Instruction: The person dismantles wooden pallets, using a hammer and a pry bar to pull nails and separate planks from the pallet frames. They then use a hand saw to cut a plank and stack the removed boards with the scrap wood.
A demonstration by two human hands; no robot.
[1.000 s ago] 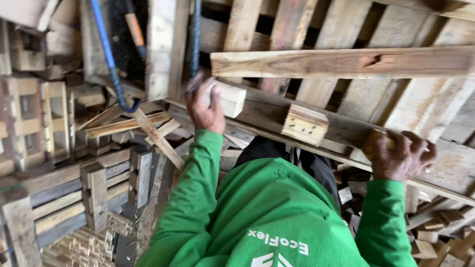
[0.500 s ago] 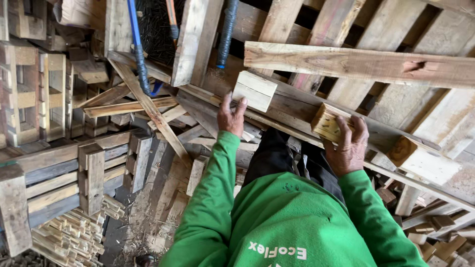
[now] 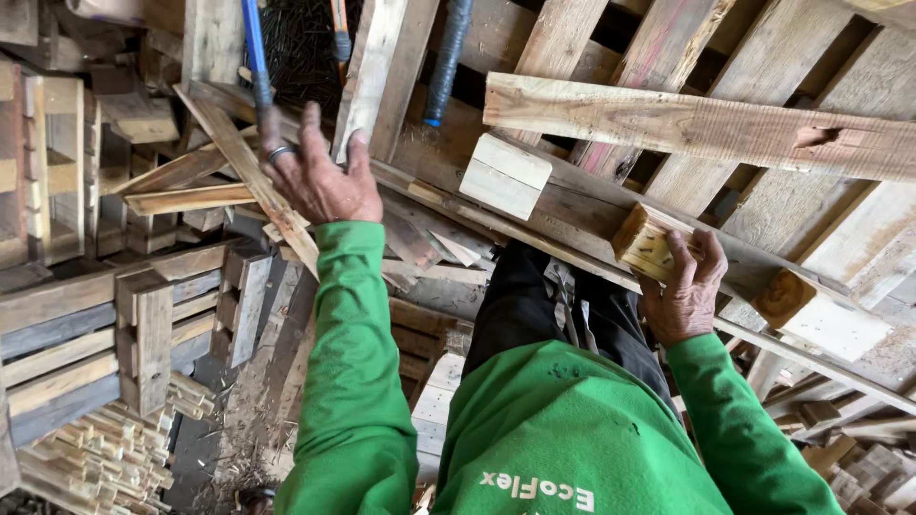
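While gripped, wooden block [image 3: 645,243] end-grain outward.

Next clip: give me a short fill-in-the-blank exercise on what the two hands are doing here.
1. The right hand grips a small ____ block on the pallet.
2. The left hand, open, reaches toward a tool handle coloured ____.
3. A ____ sits on one finger of the left hand.

Missing words: wooden; blue; ring
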